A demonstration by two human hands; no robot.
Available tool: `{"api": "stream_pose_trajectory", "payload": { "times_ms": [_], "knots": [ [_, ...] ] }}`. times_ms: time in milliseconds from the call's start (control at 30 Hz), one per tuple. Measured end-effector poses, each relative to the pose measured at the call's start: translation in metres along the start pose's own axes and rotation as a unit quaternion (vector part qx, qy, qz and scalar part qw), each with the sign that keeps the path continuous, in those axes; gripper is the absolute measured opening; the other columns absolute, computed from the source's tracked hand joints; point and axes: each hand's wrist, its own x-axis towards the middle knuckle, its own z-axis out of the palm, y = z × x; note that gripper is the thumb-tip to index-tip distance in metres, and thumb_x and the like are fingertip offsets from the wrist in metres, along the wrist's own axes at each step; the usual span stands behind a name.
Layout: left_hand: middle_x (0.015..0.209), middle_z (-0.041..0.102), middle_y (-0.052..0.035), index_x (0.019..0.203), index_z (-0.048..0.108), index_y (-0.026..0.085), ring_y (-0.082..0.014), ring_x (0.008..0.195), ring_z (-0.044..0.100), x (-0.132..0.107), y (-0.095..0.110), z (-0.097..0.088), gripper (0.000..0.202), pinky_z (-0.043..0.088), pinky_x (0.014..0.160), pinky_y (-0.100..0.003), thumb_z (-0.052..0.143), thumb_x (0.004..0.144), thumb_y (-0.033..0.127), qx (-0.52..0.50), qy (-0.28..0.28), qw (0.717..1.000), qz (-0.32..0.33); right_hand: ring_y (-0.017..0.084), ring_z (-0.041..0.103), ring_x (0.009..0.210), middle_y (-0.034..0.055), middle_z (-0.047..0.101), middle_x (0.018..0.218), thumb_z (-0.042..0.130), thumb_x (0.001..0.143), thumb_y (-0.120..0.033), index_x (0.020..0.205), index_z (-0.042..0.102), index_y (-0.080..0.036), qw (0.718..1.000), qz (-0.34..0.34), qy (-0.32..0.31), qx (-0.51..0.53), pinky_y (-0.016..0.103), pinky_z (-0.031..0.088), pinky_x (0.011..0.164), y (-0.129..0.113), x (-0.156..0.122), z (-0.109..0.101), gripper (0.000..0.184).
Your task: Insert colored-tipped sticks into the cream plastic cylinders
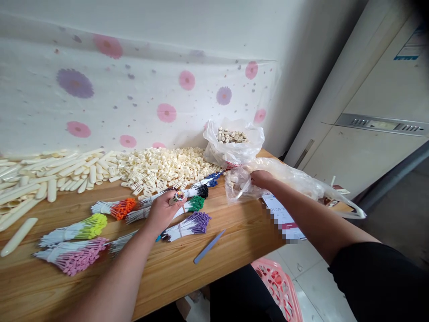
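Observation:
My left hand point(162, 210) is closed around a cream pen barrel point(177, 198), its round open end facing me with several coloured tips inside. Below and around this hand lie banded bundles of white refills with coloured ends: purple point(200, 222), green point(195, 204), black point(201, 191), blue point(212, 180), orange point(123, 208), yellow point(93, 226) and pink point(80, 258). To the right, my right hand point(263, 179) is at a clear plastic bag point(295, 181), fingers curled down into its folds. Whatever those fingers hold is hidden.
Long cream barrels point(63, 167) and slotted cream parts point(167, 167) are heaped along the wall. A white bag point(214, 150) of small round-ended parts stands behind. Tweezers point(209, 247) lie near the front edge. A partly blurred phone point(284, 219) and a pink stool point(284, 290) are rightward.

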Motion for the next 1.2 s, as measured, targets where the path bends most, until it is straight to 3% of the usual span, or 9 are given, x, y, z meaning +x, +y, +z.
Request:
{"api": "stream_pose_trajectory", "payload": {
  "times_ms": [200, 333, 367, 400, 433, 567, 700, 900, 1200],
  "knots": [
    [0.056, 0.043, 0.0046, 0.059, 0.048, 0.019, -0.012, 0.057, 0.041, -0.003, 0.002, 0.0, 0.028, 0.033, 0.055, -0.023, 0.056, 0.076, 0.039, -0.014, 0.003, 1.0, -0.01, 0.021, 0.063, 0.087, 0.0072, 0.066, 0.094, 0.061, 0.086, -0.031, 0.091, 0.066, -0.013, 0.995, -0.015, -0.002, 0.103, 0.036, 0.051, 0.078, 0.005, -0.024, -0.042, 0.019],
    [0.059, 0.052, 0.0028, 0.065, 0.057, 0.017, -0.0134, 0.059, 0.047, -0.005, 0.005, 0.001, 0.027, 0.036, 0.057, -0.025, 0.056, 0.078, 0.041, -0.057, -0.014, 0.998, -0.021, 0.016, 0.063, 0.073, 0.0015, 0.069, 0.075, 0.062, 0.081, -0.031, 0.083, 0.069, -0.017, 0.962, -0.104, 0.04, 0.248, 0.027, 0.048, 0.068, -0.034, -0.048, -0.066, 0.016],
    [0.061, 0.055, 0.0019, 0.067, 0.06, 0.017, -0.0139, 0.06, 0.048, -0.005, 0.007, 0.001, 0.027, 0.038, 0.058, -0.025, 0.057, 0.078, 0.042, -0.077, -0.02, 0.997, -0.026, 0.013, 0.062, 0.069, -0.0003, 0.069, 0.075, 0.062, 0.08, -0.035, 0.083, 0.068, -0.019, 0.93, -0.15, 0.048, 0.331, 0.024, 0.048, 0.065, -0.053, -0.051, -0.067, 0.017],
    [0.063, 0.058, 0.001, 0.071, 0.062, 0.017, -0.0144, 0.06, 0.05, -0.006, 0.009, 0.002, 0.027, 0.039, 0.059, -0.026, 0.058, 0.077, 0.042, -0.102, -0.025, 0.994, -0.034, 0.014, 0.062, 0.066, 0.0035, 0.069, 0.073, 0.07, 0.072, -0.032, 0.077, 0.068, -0.015, 0.809, -0.222, 0.057, 0.542, 0.027, 0.049, 0.061, -0.075, -0.053, -0.066, 0.018],
    [0.065, 0.061, 0.0, 0.075, 0.064, 0.016, -0.0149, 0.061, 0.052, -0.007, 0.01, 0.002, 0.026, 0.041, 0.059, -0.027, 0.06, 0.076, 0.042, -0.134, -0.028, 0.99, -0.044, 0.014, 0.062, 0.065, 0.0021, 0.068, 0.072, 0.073, 0.069, -0.038, 0.073, 0.066, -0.017, 0.756, -0.251, 0.059, 0.602, 0.028, 0.05, 0.06, -0.099, -0.053, -0.064, 0.022],
    [0.066, 0.064, -0.0015, 0.089, 0.066, 0.015, -0.0148, 0.06, 0.057, -0.007, 0.011, 0.004, 0.029, 0.046, 0.06, -0.028, 0.066, 0.074, 0.04, -0.267, -0.022, 0.96, -0.077, 0.012, 0.061, 0.06, -0.0007, 0.066, 0.068, 0.071, 0.072, -0.04, 0.076, 0.066, -0.02, 0.646, -0.259, 0.074, 0.714, 0.027, 0.051, 0.059, -0.186, -0.041, -0.054, 0.021],
    [0.069, 0.066, -0.0018, 0.089, 0.065, 0.015, -0.0121, 0.058, 0.057, -0.006, 0.004, 0.003, 0.026, 0.046, 0.059, -0.025, 0.071, 0.073, 0.035, -0.363, 0.031, 0.929, -0.069, 0.011, 0.061, 0.056, -0.0023, 0.066, 0.065, 0.079, 0.064, -0.033, 0.074, 0.066, -0.021, 0.521, -0.204, 0.082, 0.824, 0.025, 0.05, 0.057, -0.226, -0.028, -0.048, 0.02],
    [0.083, 0.067, -0.0024, 0.09, 0.069, 0.016, -0.0159, 0.078, 0.06, -0.006, 0.001, 0.008, 0.029, 0.048, 0.074, -0.027, 0.078, 0.065, 0.029, -0.354, 0.062, 0.931, -0.067, 0.011, 0.06, 0.06, -0.0029, 0.065, 0.067, 0.078, 0.065, -0.033, 0.073, 0.064, -0.021, 0.502, -0.196, 0.061, 0.84, 0.025, 0.049, 0.061, -0.234, -0.03, -0.034, 0.02],
    [0.09, 0.064, -0.0053, 0.084, 0.065, 0.015, -0.0124, 0.066, 0.051, -0.007, 0.008, 0.003, 0.024, 0.043, 0.064, -0.026, 0.07, 0.074, 0.037, -0.279, 0.036, 0.959, -0.031, 0.016, 0.063, 0.075, 0.0019, 0.067, 0.08, 0.06, 0.084, -0.039, 0.097, 0.065, -0.024, 0.614, -0.212, 0.178, 0.74, 0.033, 0.05, 0.073, -0.217, -0.033, -0.031, 0.02]
  ]
}}
